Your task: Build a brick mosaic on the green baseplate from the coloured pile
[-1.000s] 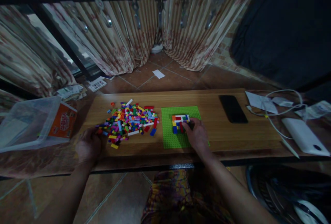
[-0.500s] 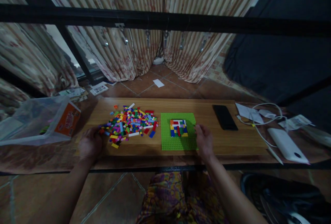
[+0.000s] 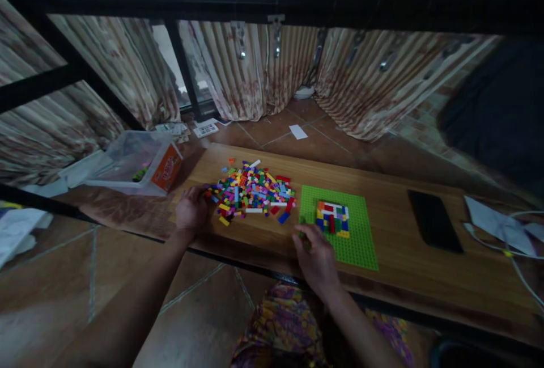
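Note:
A heap of small colourful toy bricks (image 3: pixel 250 189) is spread over the left part of the wooden board. At its left edge is my left hand (image 3: pixel 192 209), fingers curled and fingertips against the outermost bricks; what they pinch, if anything, is too small to make out. My right hand (image 3: pixel 318 253) hovers over the front left part of the green baseplate (image 3: pixel 361 243), thumb and forefinger bent toward each other in a pinch. Whatever lies between them is unclear. Beyond that hand, a multicoloured block of joined bricks (image 3: pixel 332 220) sits on the baseplate.
On the wooden board (image 3: pixel 395 226), a black phone (image 3: pixel 434 219) lies right of the baseplate. A clear plastic box (image 3: pixel 140 166) with an orange label stands left of the board. Papers and a white cable (image 3: pixel 521 277) are at the far right. A dark metal bar crosses behind.
My right hand has moved left, from the baseplate's right edge to its front left part. My left hand stays by the heap's left edge. The camera view has turned left and tilted.

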`<act>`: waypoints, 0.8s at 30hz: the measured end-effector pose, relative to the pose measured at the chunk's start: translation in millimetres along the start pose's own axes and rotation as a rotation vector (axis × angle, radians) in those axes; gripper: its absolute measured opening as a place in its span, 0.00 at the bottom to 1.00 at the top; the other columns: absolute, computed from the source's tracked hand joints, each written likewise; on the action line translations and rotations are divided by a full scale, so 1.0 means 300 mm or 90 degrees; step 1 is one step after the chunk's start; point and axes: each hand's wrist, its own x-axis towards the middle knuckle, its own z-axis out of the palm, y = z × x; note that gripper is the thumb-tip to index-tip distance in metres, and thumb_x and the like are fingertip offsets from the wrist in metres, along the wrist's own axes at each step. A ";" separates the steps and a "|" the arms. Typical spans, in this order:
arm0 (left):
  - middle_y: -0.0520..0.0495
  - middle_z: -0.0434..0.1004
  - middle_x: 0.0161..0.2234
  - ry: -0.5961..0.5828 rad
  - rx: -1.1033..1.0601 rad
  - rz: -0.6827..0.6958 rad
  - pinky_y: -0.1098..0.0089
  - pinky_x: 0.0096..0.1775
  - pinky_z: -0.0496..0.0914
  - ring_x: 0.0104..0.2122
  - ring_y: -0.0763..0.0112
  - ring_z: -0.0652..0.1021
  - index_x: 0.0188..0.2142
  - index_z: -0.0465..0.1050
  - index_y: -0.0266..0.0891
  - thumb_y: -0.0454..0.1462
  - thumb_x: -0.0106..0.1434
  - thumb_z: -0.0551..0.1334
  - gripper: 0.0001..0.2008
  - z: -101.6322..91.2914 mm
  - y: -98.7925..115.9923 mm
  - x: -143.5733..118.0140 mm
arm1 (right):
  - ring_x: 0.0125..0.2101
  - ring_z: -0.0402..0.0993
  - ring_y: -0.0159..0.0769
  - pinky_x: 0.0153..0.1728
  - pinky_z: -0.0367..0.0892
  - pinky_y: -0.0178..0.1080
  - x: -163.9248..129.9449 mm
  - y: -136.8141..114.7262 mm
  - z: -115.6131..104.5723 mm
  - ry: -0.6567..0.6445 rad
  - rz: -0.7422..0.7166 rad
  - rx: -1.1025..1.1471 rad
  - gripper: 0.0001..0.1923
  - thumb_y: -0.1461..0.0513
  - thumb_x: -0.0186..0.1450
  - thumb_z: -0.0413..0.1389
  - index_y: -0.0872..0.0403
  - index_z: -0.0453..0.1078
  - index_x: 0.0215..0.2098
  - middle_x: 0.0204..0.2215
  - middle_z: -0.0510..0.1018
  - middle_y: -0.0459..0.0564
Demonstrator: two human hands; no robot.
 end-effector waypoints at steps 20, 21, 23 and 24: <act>0.42 0.79 0.40 -0.011 0.000 -0.016 0.63 0.46 0.70 0.43 0.60 0.76 0.42 0.77 0.37 0.32 0.61 0.52 0.16 -0.018 0.019 -0.005 | 0.41 0.71 0.43 0.44 0.66 0.43 0.086 -0.031 0.127 -0.094 -0.088 -0.211 0.15 0.65 0.66 0.50 0.52 0.71 0.49 0.40 0.76 0.53; 0.42 0.79 0.40 -0.012 -0.001 -0.016 0.63 0.46 0.70 0.43 0.60 0.76 0.42 0.77 0.37 0.32 0.61 0.52 0.16 -0.018 0.019 -0.005 | 0.42 0.71 0.43 0.45 0.65 0.43 0.084 -0.033 0.129 -0.097 -0.099 -0.200 0.16 0.66 0.65 0.49 0.51 0.71 0.49 0.40 0.75 0.52; 0.41 0.79 0.40 -0.009 0.003 -0.013 0.63 0.46 0.70 0.43 0.60 0.77 0.42 0.77 0.37 0.32 0.61 0.52 0.16 -0.018 0.017 -0.004 | 0.42 0.71 0.43 0.45 0.65 0.43 0.081 -0.038 0.134 -0.099 -0.112 -0.187 0.17 0.68 0.65 0.48 0.51 0.71 0.49 0.40 0.75 0.52; 0.41 0.79 0.40 -0.008 0.007 -0.010 0.63 0.46 0.70 0.43 0.60 0.77 0.42 0.77 0.36 0.32 0.61 0.52 0.16 -0.018 0.016 -0.003 | 0.43 0.71 0.43 0.46 0.65 0.43 0.080 -0.041 0.138 -0.100 -0.113 -0.186 0.17 0.68 0.65 0.48 0.51 0.71 0.48 0.40 0.75 0.53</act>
